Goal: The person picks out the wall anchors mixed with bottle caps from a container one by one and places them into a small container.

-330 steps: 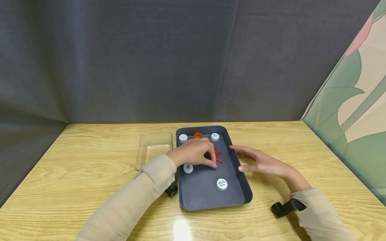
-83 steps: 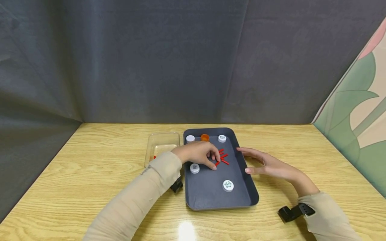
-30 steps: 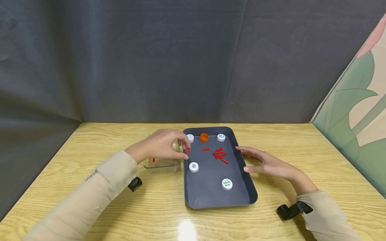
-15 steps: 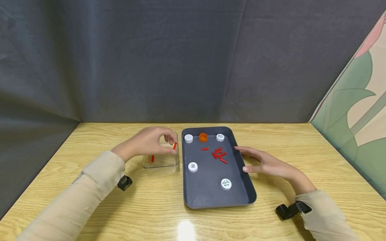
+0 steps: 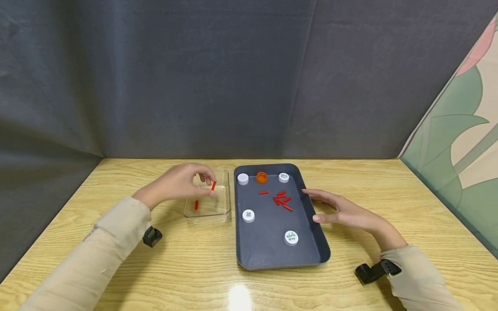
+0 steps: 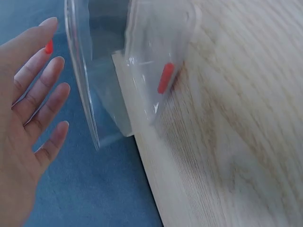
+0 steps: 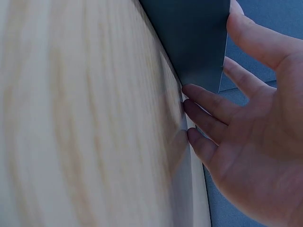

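Note:
My left hand [image 5: 177, 183] pinches a small red stick [image 5: 213, 185] between thumb and index finger, above the clear plastic box [image 5: 207, 214]. Another red stick [image 6: 165, 78] lies inside that box, as the left wrist view shows through its wall. Beside the box stands a dark grey tray [image 5: 268, 255], with several red sticks [image 5: 282, 201] heaped in its middle and one lying apart to their left. My right hand [image 5: 344, 211] is at the tray's right side, its fingers extended and thumb apart. In the right wrist view its fingertips are right at the tray's outer wall.
In the tray are several white caps, one at front right [image 5: 291, 238], one at left [image 5: 248, 216], one at back left [image 5: 243, 179] and one at back right [image 5: 283, 177]. An orange cup-like piece [image 5: 262, 177] sits at the back. A dark curtain [image 5: 202, 82] hangs behind the table.
My left hand picked a red stick from the tray's heap and carried it left over the clear box. Earlier, that box gained its first red stick. The right hand stays at the tray.

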Demonstrator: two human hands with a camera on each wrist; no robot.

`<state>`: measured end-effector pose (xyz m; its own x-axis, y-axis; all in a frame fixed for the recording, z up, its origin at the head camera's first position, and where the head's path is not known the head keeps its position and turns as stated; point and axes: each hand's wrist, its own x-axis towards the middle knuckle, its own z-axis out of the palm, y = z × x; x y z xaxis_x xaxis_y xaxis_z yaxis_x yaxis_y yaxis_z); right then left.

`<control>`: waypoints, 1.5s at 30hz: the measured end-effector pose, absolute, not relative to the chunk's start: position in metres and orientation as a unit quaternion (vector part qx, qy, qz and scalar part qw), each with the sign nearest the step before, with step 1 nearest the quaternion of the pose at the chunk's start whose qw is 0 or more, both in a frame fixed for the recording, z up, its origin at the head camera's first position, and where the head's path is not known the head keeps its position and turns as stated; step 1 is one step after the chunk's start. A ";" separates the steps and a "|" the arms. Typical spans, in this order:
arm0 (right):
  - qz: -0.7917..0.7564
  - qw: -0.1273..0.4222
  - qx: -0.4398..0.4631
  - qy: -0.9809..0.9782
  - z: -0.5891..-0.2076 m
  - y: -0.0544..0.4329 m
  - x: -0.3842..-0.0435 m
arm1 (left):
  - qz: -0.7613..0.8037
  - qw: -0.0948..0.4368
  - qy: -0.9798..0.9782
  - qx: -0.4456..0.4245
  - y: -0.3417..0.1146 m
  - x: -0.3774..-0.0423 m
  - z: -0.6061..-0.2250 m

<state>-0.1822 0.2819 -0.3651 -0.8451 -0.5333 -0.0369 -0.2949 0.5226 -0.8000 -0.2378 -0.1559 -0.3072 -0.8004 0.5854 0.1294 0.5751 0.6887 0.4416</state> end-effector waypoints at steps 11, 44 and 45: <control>-0.434 0.146 -0.244 0.855 -0.365 0.282 -0.183 | 0.236 0.019 0.927 0.290 -0.168 -0.241 -0.315; -0.429 0.141 -0.244 0.858 -0.366 0.281 -0.183 | 0.221 -0.016 0.925 0.308 -0.169 -0.245 -0.326; -0.430 0.141 -0.244 0.858 -0.366 0.281 -0.183 | 0.221 -0.017 0.925 0.309 -0.168 -0.245 -0.326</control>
